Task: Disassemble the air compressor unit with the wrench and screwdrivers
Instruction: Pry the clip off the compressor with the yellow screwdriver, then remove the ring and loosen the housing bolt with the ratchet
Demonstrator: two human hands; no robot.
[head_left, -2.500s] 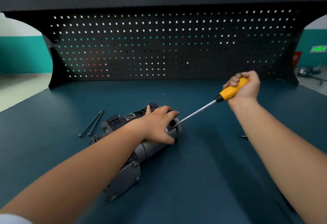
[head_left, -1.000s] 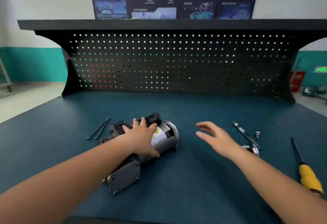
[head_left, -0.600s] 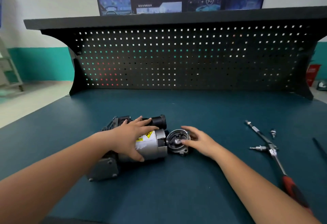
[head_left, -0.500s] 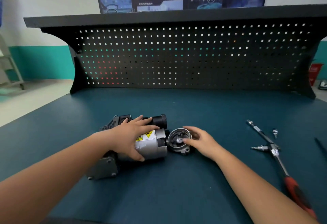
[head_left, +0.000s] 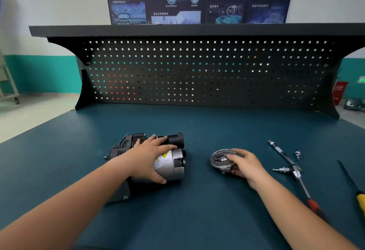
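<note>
Gripping round metal cap (head_left: pixel 220 158) with right hand (head_left: pixel 245 167), fingers curled over the rim and into the bowl. Thumb side hidden. Cannot tell if resting on mat (head_left: pixel 197 220) or riding just above. Held bowl-side up, probably to keep anything loose inside from dropping out.

Pressing down on compressor (head_left: pixel 171 167) with left hand (head_left: pixel 147 157), fingers spread and near straight over top of silver barrel, thumb splayed along near side. No pinch, just weight. Likely there to stop the round barrel rolling on the mat.

Compressor lying on its side, left of centre. Black finned head toward far left, grey mounting plate down by the forearm, bare end facing right toward the cap. Cap well clear of barrel, strip of bare mat between, so judged already split at that joint. Head end still attached by the look of it.

Further right, wrench (head_left: pixel 296 174) with red grip laid lengthwise. Small bit (head_left: pixel 297 154) just beside its shaft, another close on the other side. At far right edge, screwdriver (head_left: pixel 360 198) with yellow handle, partly cut off by the frame.

Tools parked on the right side, within reach but apart from the work, likely to avoid knocks. Next, as a guess: set cap down clear of tools, then pick one up for the head end.
</note>
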